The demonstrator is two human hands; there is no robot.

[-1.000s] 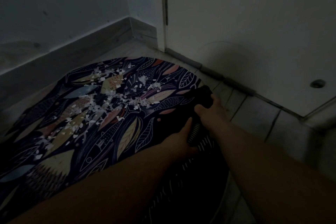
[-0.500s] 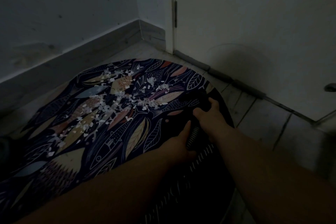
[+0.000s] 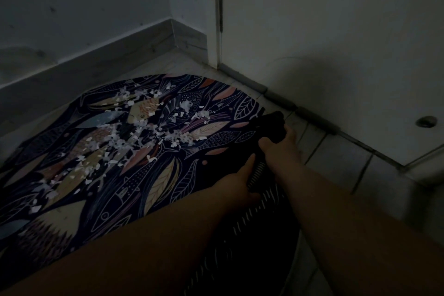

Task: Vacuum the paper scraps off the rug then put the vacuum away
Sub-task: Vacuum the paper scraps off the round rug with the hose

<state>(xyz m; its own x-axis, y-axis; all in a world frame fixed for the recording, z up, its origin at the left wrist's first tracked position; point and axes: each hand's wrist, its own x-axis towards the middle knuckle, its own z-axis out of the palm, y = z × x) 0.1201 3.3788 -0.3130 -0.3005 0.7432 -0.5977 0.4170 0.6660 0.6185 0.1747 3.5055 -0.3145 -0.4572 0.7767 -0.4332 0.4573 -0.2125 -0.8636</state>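
Gripping the dark vacuum (image 3: pixel 271 125), right hand (image 3: pixel 281 149) curled round its likely rigid body, left hand (image 3: pixel 237 182) round the ribbed, probably bendy neck, near feather-light paper scraps (image 3: pixel 144 127)

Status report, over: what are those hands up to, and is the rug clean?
Left hand and right hand both grip the vacuum at the rug's right edge. Paper scraps strewn mid-rug, not yet vacuumed. Path to them open.
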